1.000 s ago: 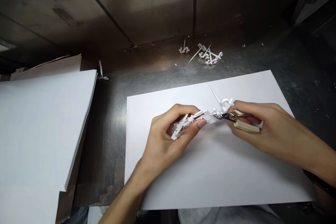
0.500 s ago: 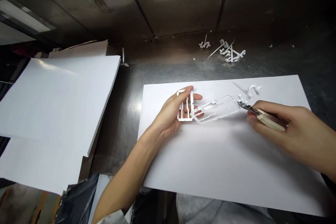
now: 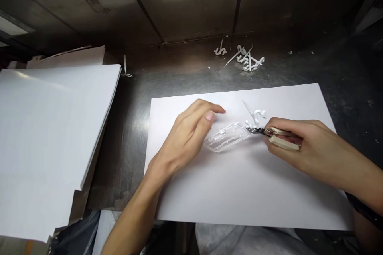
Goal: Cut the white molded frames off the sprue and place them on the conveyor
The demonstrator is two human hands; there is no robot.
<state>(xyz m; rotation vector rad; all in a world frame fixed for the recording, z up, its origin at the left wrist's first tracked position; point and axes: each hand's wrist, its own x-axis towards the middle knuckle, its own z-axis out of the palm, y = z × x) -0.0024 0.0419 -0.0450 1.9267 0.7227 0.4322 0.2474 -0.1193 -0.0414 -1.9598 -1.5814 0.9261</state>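
A pair of nippers (image 3: pixel 283 139) with cream handles is gripped in my closed right hand (image 3: pixel 311 149). Their metal jaws are at the right end of a thin white plastic frame (image 3: pixel 229 137), beside a curled white sprue (image 3: pixel 259 114). My left hand (image 3: pixel 190 131) is at the frame's left end, back of the hand up, index finger reaching forward and thumb beside it. It appears closed on that end, though the palm and other fingers are hidden. Under the hands lies a white sheet (image 3: pixel 239 191).
White plastic offcuts (image 3: pixel 249 60) lie in a small heap at the back of the dark metal table (image 3: pixel 185 71), with a smaller cluster (image 3: pixel 220 51) to their left. A stack of large white sheets (image 3: pixel 56 127) stands at left. A metal wall (image 3: pixel 191 4) closes the back.
My left hand has turned over, hiding the flat frame section that showed in its fingers. The nippers and slanted frame have shifted left in view; the camera view has also moved.
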